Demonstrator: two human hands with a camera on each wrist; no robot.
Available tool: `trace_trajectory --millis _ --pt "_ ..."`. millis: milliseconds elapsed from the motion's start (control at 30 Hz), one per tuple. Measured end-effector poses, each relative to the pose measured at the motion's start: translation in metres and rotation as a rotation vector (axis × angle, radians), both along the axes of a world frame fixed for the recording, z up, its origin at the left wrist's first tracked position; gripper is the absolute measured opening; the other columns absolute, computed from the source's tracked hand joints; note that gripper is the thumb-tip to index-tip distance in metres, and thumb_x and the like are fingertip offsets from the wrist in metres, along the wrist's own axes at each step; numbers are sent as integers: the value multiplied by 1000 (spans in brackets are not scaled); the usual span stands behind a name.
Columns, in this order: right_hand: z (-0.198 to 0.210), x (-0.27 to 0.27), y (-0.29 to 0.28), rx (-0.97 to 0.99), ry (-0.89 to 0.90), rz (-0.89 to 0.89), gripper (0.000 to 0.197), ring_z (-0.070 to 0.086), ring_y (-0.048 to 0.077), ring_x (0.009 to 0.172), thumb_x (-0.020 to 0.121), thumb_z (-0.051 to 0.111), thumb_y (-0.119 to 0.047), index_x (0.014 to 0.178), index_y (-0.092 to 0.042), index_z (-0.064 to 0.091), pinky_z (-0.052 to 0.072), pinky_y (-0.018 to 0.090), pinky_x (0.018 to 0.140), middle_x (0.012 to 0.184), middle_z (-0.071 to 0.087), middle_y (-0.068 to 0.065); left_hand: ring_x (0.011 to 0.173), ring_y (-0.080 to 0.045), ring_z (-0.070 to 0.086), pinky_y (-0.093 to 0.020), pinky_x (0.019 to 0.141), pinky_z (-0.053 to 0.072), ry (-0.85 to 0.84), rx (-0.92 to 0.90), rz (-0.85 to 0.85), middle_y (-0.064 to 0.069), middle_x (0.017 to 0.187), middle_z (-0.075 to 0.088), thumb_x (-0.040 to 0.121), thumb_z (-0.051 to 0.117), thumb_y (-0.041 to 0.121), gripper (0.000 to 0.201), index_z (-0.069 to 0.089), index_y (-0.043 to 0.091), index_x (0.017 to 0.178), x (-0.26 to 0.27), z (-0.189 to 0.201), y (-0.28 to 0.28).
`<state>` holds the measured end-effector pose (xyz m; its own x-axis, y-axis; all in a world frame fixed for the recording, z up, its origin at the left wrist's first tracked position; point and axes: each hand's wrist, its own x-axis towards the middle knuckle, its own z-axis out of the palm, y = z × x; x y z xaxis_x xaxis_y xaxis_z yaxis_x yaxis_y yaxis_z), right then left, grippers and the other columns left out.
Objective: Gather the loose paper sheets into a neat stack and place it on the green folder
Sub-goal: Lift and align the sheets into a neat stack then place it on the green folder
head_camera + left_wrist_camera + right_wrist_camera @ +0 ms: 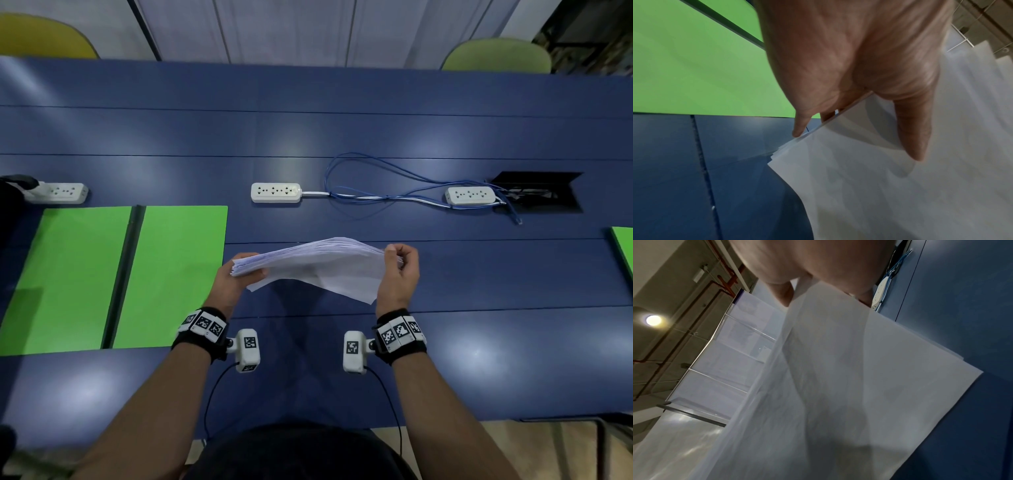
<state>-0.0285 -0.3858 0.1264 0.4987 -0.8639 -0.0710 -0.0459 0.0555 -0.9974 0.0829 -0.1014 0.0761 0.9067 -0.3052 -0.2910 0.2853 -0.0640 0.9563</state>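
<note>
A stack of white paper sheets [318, 263] hangs in the air above the blue table, bowed upward in the middle. My left hand [236, 277] grips its left end, thumb [914, 129] lying on the sheets [900, 186] and fingers underneath. My right hand [399, 270] pinches the right end from above; in the right wrist view the sheets [838, 386] fill most of the picture. The sheet edges at the left end are slightly fanned. The open green folder [171, 274] lies flat on the table just left of my left hand, its dark spine [123, 274] down the middle.
Three white power strips [276, 192] [470, 195] [58, 192] lie along the table's middle, with looped blue cable [376, 185] and a black cable hatch [537, 192] at right. Another green folder's edge [623, 246] shows far right. Chairs stand beyond the far edge.
</note>
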Motion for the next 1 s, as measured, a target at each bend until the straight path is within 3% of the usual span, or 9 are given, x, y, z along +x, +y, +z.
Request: trace_trajectory --millis 133,267,333,433,500,600,733,833,1000 --pt "-1 -4 -1 -18 -21 65 5 60 16 84 98 60 -23 98 -18 60 51 39 82 92 67 3 92 -12 69 -26 84 54 13 6 10 -4 103 77 79 80 7 32 74 7 110 -1 -1 -4" --pt "-3 -12 -6 -10 -6 218 46 59 11 102 83 78 -18 123 -14 54 50 25 93 108 62 -6 86 -10 68 -31 86 53 49 1 90 3 94 78 81 80 17 19 77 12 99 -2 -2 -7" --pt "-13 -19 -11 -17 76 307 63 57 9 114 79 82 -12 133 -19 50 48 21 100 119 60 -14 84 -7 69 -25 84 53 61 -11 108 7 91 78 86 77 11 12 76 13 98 -3 0 -7" --pt "-30 -27 -18 98 147 398 50 65 18 113 83 77 0 127 -15 58 51 41 104 120 68 1 85 -7 69 -23 83 54 73 -32 96 7 92 78 90 71 5 11 77 12 97 -7 -2 -2" --pt "-36 -29 -24 107 175 422 39 67 19 107 85 72 6 117 -14 63 52 49 102 113 72 4 90 -12 69 -27 87 54 78 -55 74 2 99 77 87 77 16 10 80 14 96 -11 -3 6" --pt "-40 -30 -30 141 159 494 47 64 18 107 83 70 12 121 -15 61 53 38 92 115 69 4 88 -10 69 -23 83 54 63 -70 69 4 98 77 70 87 37 37 79 12 97 -12 -4 17" --pt "-47 -31 -32 173 200 628 71 60 14 113 79 69 13 139 -20 51 52 38 95 127 64 4 85 -10 66 -19 75 55 28 2 20 8 90 73 63 90 12 58 63 7 114 -7 -9 17" --pt "-48 -32 -34 186 210 666 77 61 15 116 81 67 16 143 -28 49 53 36 97 131 64 3 87 -5 69 -20 77 56 32 36 -33 6 95 73 53 89 24 76 58 11 121 -5 -13 13" --pt "-47 -30 -34 216 187 676 90 57 15 126 76 72 4 152 -28 37 50 31 103 140 59 0 88 -5 69 -20 78 56 40 28 -13 7 98 74 52 90 22 77 60 13 122 -2 -14 10"
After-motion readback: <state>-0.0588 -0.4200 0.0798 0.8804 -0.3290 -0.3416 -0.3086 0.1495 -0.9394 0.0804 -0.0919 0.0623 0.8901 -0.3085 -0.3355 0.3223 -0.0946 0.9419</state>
